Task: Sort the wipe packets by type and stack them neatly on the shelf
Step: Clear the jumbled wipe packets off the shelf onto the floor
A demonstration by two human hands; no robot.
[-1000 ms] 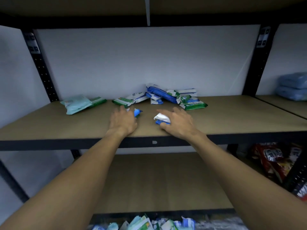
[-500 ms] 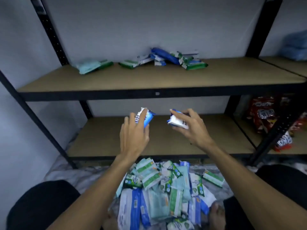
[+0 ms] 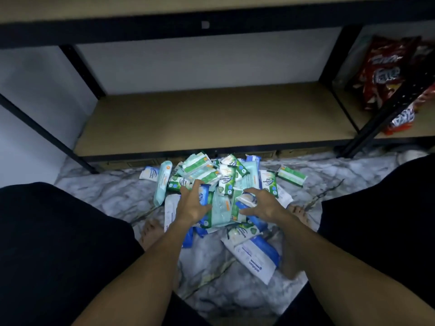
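I am watching both hands working low over the pile of wipe packets (image 3: 207, 171), which is lying on the marbled floor (image 3: 211, 267) just in front of the lower shelf (image 3: 211, 118). The left hand (image 3: 191, 207) is curling its fingers around a blue packet (image 3: 203, 195) at the middle of the pile. The right hand (image 3: 264, 204) is gripping a white-and-blue packet (image 3: 246, 198) just beside it. Red snack bags (image 3: 386, 71) are sitting on the neighbouring shelf at the right.

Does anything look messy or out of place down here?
Yes: the wipe packets lie in a jumbled heap on the marble floor, green and blue types mixed and overlapping at all angles.
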